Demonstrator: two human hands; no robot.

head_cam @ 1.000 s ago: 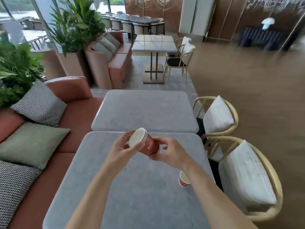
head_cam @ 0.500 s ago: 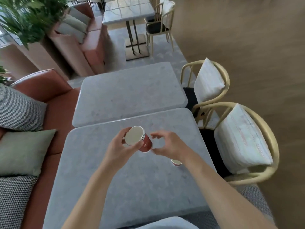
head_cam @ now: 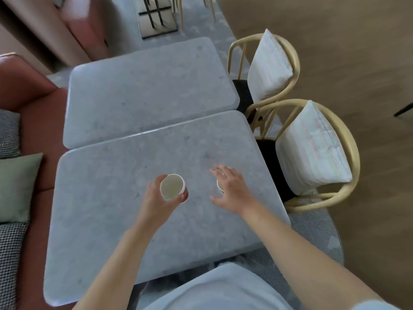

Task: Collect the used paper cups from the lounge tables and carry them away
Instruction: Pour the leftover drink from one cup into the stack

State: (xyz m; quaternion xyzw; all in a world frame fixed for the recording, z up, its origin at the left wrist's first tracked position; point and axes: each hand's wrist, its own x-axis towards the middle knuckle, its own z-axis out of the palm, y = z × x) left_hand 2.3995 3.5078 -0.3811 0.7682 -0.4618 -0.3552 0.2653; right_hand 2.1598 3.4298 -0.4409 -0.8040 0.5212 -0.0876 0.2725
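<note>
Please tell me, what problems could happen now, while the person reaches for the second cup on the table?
1. The right hand comes over the small paper cup with spread fingers and hides most of it; a clumsy touch could tip it, and any leftover drink might spill on the grey table.
2. The left hand holds the stacked red cups from the side only; they may slip while attention is on the other cup.

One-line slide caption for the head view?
Left hand holds stacked cups; open right hand reaches over another cup on the table.
</note>
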